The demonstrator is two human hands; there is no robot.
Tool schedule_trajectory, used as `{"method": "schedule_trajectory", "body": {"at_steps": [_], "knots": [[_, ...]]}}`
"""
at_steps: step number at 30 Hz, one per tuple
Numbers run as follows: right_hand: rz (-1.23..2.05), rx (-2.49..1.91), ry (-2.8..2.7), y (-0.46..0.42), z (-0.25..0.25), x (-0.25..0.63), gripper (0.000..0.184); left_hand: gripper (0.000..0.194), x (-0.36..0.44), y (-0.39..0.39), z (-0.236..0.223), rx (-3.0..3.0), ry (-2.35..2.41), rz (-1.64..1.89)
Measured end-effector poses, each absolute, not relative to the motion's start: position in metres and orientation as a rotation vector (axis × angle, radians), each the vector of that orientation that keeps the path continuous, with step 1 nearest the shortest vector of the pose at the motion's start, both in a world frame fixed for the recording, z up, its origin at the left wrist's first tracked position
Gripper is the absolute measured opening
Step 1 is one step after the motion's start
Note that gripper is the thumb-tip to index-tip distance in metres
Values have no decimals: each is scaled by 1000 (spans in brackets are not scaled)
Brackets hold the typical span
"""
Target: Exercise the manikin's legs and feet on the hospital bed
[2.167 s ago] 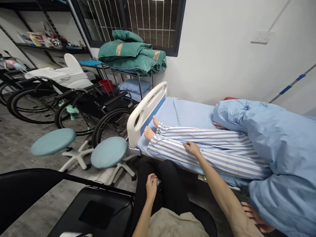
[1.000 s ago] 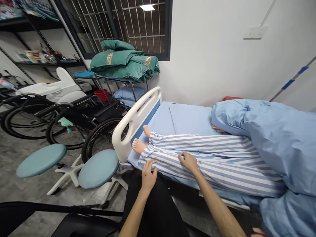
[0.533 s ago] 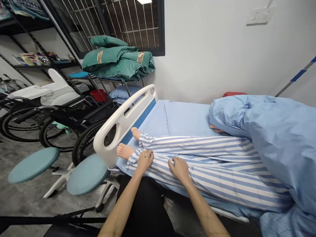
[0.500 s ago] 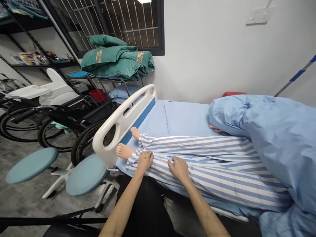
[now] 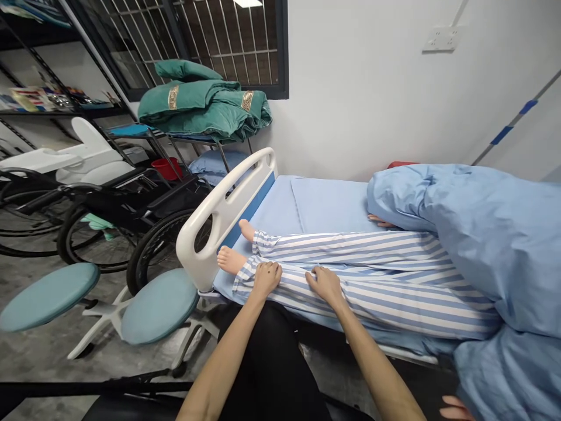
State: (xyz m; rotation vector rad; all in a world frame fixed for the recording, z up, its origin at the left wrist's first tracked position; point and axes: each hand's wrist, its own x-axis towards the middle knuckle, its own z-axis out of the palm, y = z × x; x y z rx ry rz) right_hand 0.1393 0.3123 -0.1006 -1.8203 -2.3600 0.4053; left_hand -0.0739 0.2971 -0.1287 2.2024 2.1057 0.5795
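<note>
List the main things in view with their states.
Striped trousers, worn, legs straight
Feet, bare
Left hand, resting on the trousers, nearer the feet
Right hand, resting on the trousers, farther from the feet
Blue quilt, rumpled
Green quilt, folded
Stools, upright
Bed board, upright

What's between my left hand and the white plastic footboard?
The nearer bare foot and the blue-and-white striped fabric trouser cuff, in the head view.

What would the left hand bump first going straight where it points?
Probably the far striped trouser leg; the left hand seems to rest on the near leg, though depth is unclear.
</note>
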Motion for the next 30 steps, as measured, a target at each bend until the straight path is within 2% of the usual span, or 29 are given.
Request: {"method": "schedule_trajectory", "body": {"at_steps": [3, 6, 10, 13, 18, 23, 30], "knots": [[392, -1815, -2362, 311, -99, 139, 40, 20, -88, 288, -116, 2063, 2178, 1053], [374, -1802, -2372, 310, -100, 139, 41, 20, -128, 276, -87, 1826, 2470, 1503], [363, -1795, -2370, 311, -103, 140, 40, 37, -201, 272, -39, 1169, 2932, 1861], [365, -1788, -2365, 311, -106, 139, 39, 62, -250, 279, -22, 911, 2814, 1675], [353, -1795, -2349, 312, -107, 138, 39, 54, -286, 287, -26, 946, 2681, 1292], [354, -1795, -2347, 310, -106, 138, 38, 62, -280, 286, -27, 869, 2779, 1231], [361, -1780, -2335, 307, -106, 142, 37, 63, -276, 279, -27, 829, 2825, 1156]]}}
